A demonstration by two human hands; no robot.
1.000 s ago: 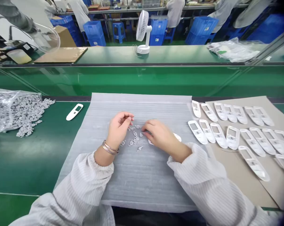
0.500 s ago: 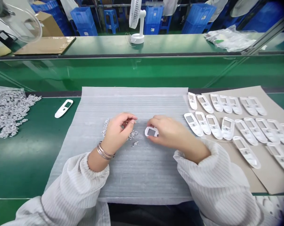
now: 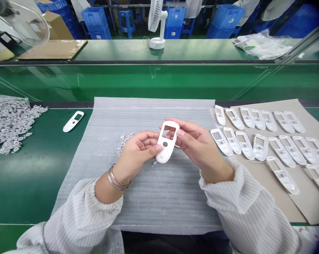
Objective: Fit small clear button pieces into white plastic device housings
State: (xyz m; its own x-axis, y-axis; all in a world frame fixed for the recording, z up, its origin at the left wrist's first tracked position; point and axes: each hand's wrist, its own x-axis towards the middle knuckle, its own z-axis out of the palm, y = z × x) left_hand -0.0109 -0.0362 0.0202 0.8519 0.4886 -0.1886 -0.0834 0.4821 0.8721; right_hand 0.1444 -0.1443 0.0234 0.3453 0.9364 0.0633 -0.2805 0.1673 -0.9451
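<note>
Both grips half open, the left hand (image 3: pixel 136 157) and right hand (image 3: pixel 198 148) pinch a white casing (image 3: pixel 164 155) by its edges, window end pointing away, tilted slightly right.

Below the **hands** (image 3: pixel 168 150) and the held **casing** (image 3: pixel 163 155), a hand could pass over the **foam sheet** (image 3: pixel 161 199) toward the near edge. On the right, rows of **white casings** (image 3: pixel 258 146) on **brown card** (image 3: pixel 302 206) stand in the way past the sheet. Just left of the hands lie **small rings** (image 3: pixel 123 143); farther left, on the **table** (image 3: pixel 29 183), a **lone casing** (image 3: pixel 73 121) and **bagged rings** (image 3: pixel 8 120) obstruct. Ahead, a **green panel** (image 3: pixel 148 81) rises behind the sheet.
</note>
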